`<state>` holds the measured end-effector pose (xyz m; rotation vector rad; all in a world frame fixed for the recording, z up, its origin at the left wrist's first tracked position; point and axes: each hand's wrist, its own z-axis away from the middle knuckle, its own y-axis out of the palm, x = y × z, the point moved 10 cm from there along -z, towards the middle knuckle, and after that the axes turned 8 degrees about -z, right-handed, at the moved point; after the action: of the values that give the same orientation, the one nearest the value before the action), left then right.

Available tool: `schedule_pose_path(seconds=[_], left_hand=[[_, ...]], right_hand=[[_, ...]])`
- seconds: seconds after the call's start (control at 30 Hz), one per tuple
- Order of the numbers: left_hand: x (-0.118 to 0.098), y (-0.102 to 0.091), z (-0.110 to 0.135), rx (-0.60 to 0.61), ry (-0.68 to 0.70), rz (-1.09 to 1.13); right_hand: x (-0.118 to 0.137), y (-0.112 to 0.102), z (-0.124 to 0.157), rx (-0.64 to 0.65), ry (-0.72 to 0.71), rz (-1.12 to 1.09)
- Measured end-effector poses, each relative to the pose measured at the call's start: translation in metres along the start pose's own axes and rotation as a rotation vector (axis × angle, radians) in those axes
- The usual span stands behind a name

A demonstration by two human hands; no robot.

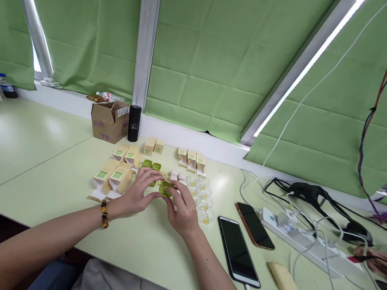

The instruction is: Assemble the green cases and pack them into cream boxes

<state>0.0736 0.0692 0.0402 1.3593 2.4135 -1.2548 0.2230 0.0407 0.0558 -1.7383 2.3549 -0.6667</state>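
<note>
Between my two hands is a small square green container (166, 189), tipped so its hollow inside faces me. My left hand (142, 189) grips its left side with thumb and fingers. From the right, my right hand (183, 210) has its thumb and fingers on the same container, a fingertip reaching over the opening. Behind my left fingers stand more green containers (156, 166), partly covered. Just past my right hand are several clear plastic cups (207, 203) with yellowish bits in them, and small pale pink pieces (178, 176).
Open cardboard boxes with green labels (121, 175) stand left of my hands, others (191, 160) farther back. A brown carton (109, 124) and black tumbler (134, 123) are by the wall. Phones (239, 250), a power strip (304, 241) and cables lie right, near another person's hand (381, 263).
</note>
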Motion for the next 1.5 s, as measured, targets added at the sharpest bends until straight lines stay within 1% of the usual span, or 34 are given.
schedule_pose_path(seconds=[0.17, 0.37, 0.53, 0.77, 0.97, 1.37, 1.5], left_hand=[[-0.0071, 0.0003, -0.0001, 0.014, 0.039, -0.021], [-0.0098, -0.0011, 0.0019, -0.021, 0.099, -0.053], [-0.0089, -0.0023, 0.003, -0.041, 0.096, -0.066], [-0.0081, -0.0026, 0.003, -0.047, 0.09, -0.056], [-0.0088, -0.0019, 0.0033, -0.038, 0.084, -0.064], [-0.0103, -0.0027, 0.0041, -0.068, 0.107, -0.08], [-0.0113, -0.0031, 0.0036, -0.062, 0.104, -0.083]], right_hand=[[0.0022, 0.0012, -0.0003, 0.007, -0.023, 0.003], [0.006, 0.0048, 0.0001, 0.022, -0.062, 0.021], [0.0057, 0.0048, 0.0001, 0.018, -0.06, 0.012], [0.0007, 0.0013, 0.001, -0.023, -0.003, -0.05], [0.0011, 0.0016, 0.0011, -0.031, -0.008, -0.049], [0.0081, 0.0015, -0.0017, -0.034, -0.072, -0.046], [0.0074, 0.0012, -0.0019, -0.032, -0.06, -0.038]])
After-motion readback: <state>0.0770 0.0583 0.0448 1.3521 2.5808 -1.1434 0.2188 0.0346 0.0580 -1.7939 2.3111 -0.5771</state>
